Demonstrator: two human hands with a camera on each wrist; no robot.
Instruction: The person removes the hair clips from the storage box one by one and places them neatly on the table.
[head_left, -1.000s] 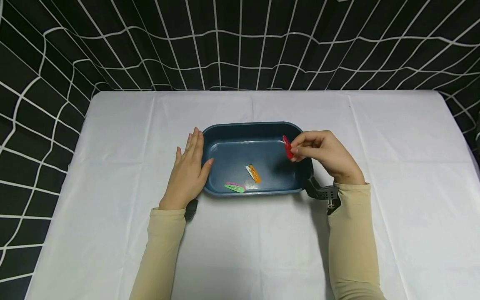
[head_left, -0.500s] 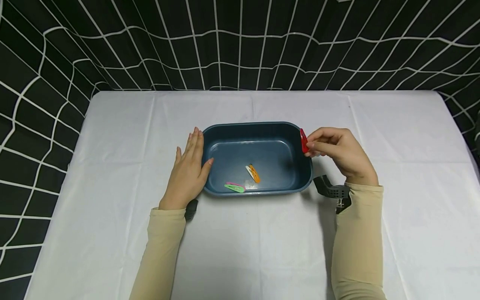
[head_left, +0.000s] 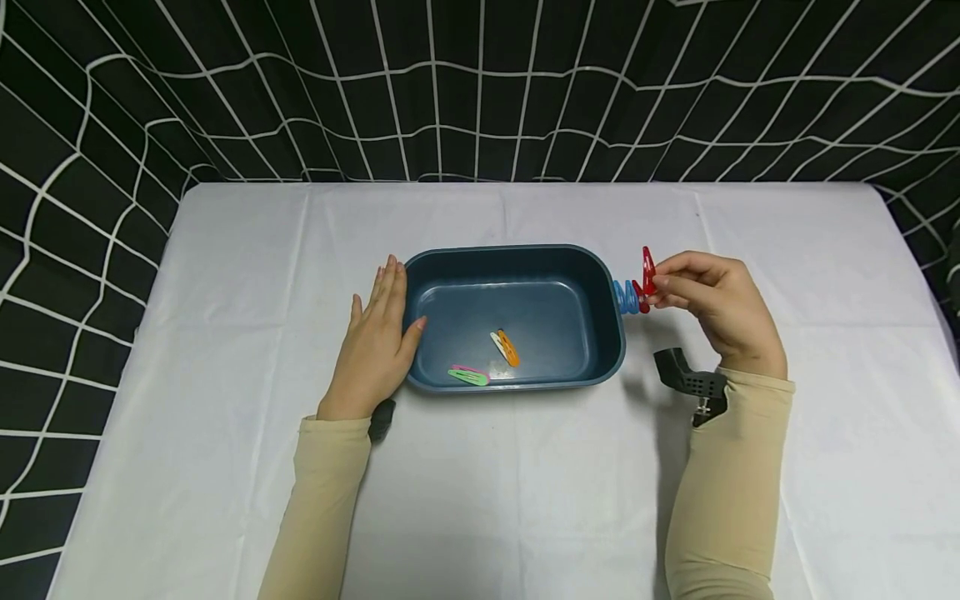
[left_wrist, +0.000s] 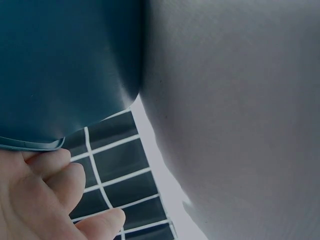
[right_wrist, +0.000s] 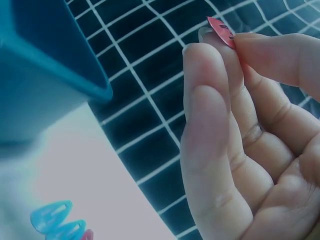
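Between the thumb and fingers of my right hand (head_left: 716, 304) is a red snap hair clip (head_left: 648, 267), pinched upright to the right of a dark blue basin (head_left: 450, 312). In the right wrist view the clip (right_wrist: 221, 31) shows at the fingertips. Below that hand, blue hair clips (head_left: 626, 297) and another red clip (head_left: 643, 305) lie on the cloth beside the basin's right wall. My left hand (head_left: 375, 350) rests along the basin's left side, fingers straight and thumb over the rim. Inside lie orange (head_left: 509, 348), white (head_left: 498, 342), green (head_left: 469, 377) and pink (head_left: 474, 368) clips.
A white cloth (head_left: 450, 500) covers the table under the basin. Dark fabric with a white grid pattern (head_left: 457, 100) hangs behind the table and along its left side. A black wrist mount (head_left: 690, 379) sticks out from the right sleeve.
My right hand has carried the red clip rightward from over the basin, past its right rim. The blue clips and second red clip now show beside the basin. My left hand has stayed put.
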